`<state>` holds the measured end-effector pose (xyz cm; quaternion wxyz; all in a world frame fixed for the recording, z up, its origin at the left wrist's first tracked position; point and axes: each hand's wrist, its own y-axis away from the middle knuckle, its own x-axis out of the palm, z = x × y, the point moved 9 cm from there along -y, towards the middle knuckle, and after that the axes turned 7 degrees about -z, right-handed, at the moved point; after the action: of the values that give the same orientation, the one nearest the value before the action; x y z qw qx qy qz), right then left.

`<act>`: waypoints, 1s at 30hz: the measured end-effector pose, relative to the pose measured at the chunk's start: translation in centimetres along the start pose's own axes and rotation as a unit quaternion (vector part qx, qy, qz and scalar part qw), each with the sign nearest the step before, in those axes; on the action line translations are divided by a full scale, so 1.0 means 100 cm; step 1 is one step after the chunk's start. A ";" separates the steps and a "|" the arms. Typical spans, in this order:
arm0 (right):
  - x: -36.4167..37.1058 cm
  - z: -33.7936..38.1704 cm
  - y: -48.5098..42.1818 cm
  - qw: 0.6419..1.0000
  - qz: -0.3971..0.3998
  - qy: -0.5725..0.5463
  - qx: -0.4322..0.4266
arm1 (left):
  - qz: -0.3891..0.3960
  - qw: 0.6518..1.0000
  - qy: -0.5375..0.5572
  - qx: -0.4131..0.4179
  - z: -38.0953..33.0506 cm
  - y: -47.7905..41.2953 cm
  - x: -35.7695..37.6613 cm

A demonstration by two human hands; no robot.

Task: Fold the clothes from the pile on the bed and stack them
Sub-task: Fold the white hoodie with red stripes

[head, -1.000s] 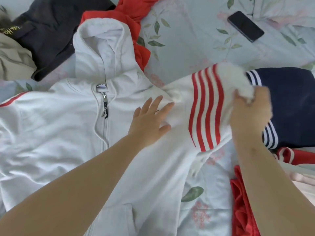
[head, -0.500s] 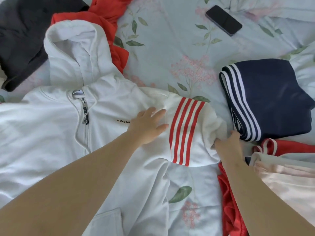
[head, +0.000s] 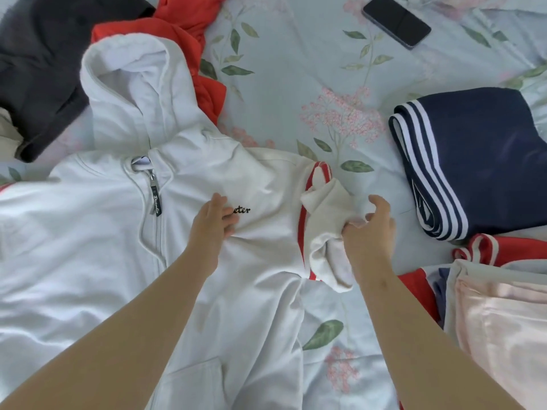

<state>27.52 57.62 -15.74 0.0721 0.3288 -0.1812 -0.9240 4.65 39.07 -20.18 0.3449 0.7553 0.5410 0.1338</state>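
— Two hands, doing what?
— Nearest, the left hand (head: pixel 213 220) rests on the chest of the white hoodie (head: pixel 88 247), fingers relaxed. The right hand (head: pixel 370 229) pinches the hoodie's bunched sleeve (head: pixel 325 208).
— And the hoodie?
— Spread zip-side up on the bed sheet (head: pixel 281 54).
— Farther out?
— To the right lies a folded navy garment (head: pixel 488 161), with a phone (head: pixel 396 20) beyond it.

Your hoodie (head: pixel 103 232) lies on the bed (head: pixel 296 69) before you, hood pointing away. Your left hand (head: pixel 211 223) rests on its chest, and your right hand (head: pixel 370 229) holds the sleeve (head: pixel 325 232) just beside it. A folded top (head: pixel 488 161) lies right of that, with the phone (head: pixel 396 20) behind.
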 end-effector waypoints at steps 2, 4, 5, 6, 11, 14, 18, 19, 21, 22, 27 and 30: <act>0.023 -0.020 -0.001 0.993 0.098 0.033 0.064 | 0.013 1.000 -0.022 0.015 -0.001 0.000 0.004; 0.035 -0.022 0.000 0.986 0.145 0.046 0.065 | 0.020 0.998 -0.054 0.030 -0.002 0.001 0.006; 0.031 -0.013 -0.002 0.990 0.124 0.058 0.038 | 0.023 0.997 -0.068 0.038 -0.004 0.002 0.007; 0.022 -0.002 -0.005 0.994 0.084 0.064 0.009 | 0.028 0.995 -0.082 0.049 -0.007 0.003 0.008; -0.064 0.074 -0.018 0.984 -0.122 0.011 -0.132 | 0.049 0.985 -0.125 0.112 -0.038 0.018 0.024; -0.130 0.102 -0.026 0.953 -0.249 -0.039 -0.170 | 0.080 0.975 -0.153 0.139 -0.053 0.031 0.050; -0.178 0.050 -0.042 0.929 -0.326 -0.177 -0.012 | 0.095 0.938 -0.276 0.187 -0.055 0.042 0.085; -0.181 0.027 -0.046 0.927 -0.320 -0.191 0.049 | 0.100 0.925 -0.310 0.196 -0.051 0.043 0.094; -0.173 -0.011 -0.053 0.931 -0.266 -0.204 0.147 | 0.117 0.898 -0.368 0.213 -0.042 0.046 0.109; -0.167 -0.024 -0.053 0.925 -0.249 -0.216 0.188 | 0.125 0.883 -0.394 0.224 -0.038 0.047 0.116; -0.137 -0.056 -0.066 0.852 -0.249 -0.361 0.285 | 0.111 0.799 -0.482 0.343 -0.040 0.057 0.149; -0.143 -0.056 -0.082 0.935 -0.210 -0.073 0.276 | 0.115 0.769 -0.495 0.387 -0.049 0.056 0.173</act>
<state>42.02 67.21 -14.53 -0.2300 0.2979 -0.3604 -0.8535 12.46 55.66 -15.84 0.2255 0.8429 0.2106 -0.4408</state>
